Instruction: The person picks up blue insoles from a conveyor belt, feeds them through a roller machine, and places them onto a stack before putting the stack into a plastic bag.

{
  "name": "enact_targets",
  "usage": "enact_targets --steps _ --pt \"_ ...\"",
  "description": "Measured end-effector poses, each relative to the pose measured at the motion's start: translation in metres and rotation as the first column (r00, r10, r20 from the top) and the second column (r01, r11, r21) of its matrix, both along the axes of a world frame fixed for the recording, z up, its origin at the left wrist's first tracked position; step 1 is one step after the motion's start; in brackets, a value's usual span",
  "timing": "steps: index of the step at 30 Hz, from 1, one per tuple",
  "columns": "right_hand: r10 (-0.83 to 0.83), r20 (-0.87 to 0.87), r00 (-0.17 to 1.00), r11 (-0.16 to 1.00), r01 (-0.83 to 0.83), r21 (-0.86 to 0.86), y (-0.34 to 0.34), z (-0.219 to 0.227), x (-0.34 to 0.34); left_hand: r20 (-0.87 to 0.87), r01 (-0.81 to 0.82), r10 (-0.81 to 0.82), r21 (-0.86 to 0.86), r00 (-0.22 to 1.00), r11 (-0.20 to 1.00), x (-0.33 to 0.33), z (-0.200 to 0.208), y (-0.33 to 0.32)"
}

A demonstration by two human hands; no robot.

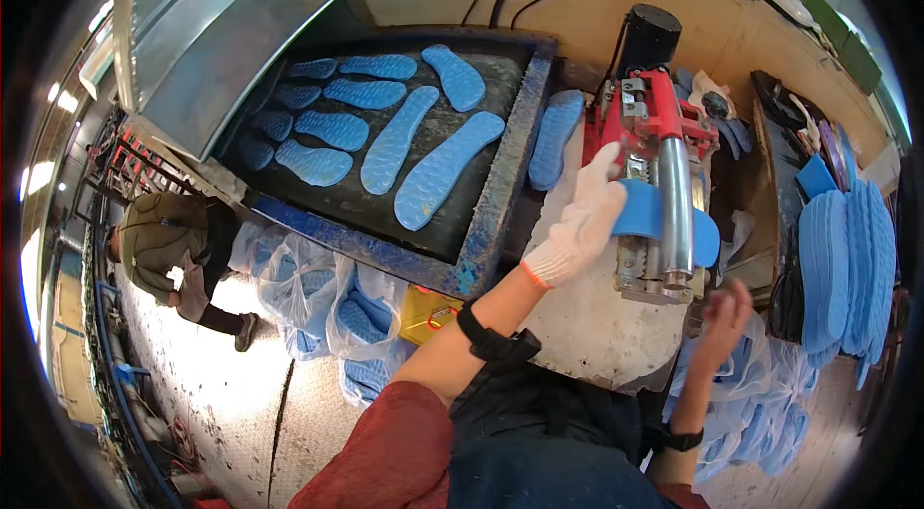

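My left hand [583, 218], in a white knit glove, holds the near-left end of a flat blue insole [637, 209]. This insole passes under the shiny metal roller [676, 206] of a small red machine [654, 110], and its other end [705, 238] shows on the right of the roller. The fingertips of that hand are partly hidden at the insole's edge. My bare right hand [722, 321] is in the air to the right of the roller's near end. Its fingers are a little curled and apart, slightly blurred, with nothing seen in them.
A dark blue-framed tray [460, 275] at left bears several textured blue insoles [448, 172]. Another insole [555, 139] lies beside the machine. Stacked insoles [825, 268] stand at the right. Plastic bags of insoles [361, 317] sit below. A person [164, 235] bends over at far left.
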State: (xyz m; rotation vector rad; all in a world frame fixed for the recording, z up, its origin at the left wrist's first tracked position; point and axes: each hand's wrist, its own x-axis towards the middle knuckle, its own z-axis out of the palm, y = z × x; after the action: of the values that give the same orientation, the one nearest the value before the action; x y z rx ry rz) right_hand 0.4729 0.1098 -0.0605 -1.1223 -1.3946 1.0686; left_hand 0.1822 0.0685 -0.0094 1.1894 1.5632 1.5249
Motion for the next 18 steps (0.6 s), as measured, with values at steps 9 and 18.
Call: enact_targets --steps 9,18 --pt "-0.012 0.717 0.697 0.866 -0.351 0.355 0.006 -0.166 -0.053 0.285 0.288 -0.299 0.080 0.911 0.954 0.016 -0.041 -0.092" --pt "0.080 0.621 0.780 0.887 -0.340 0.312 -0.002 -0.145 -0.053 0.490 0.092 -0.193 0.222 0.850 0.971 -0.046 0.065 -0.060"
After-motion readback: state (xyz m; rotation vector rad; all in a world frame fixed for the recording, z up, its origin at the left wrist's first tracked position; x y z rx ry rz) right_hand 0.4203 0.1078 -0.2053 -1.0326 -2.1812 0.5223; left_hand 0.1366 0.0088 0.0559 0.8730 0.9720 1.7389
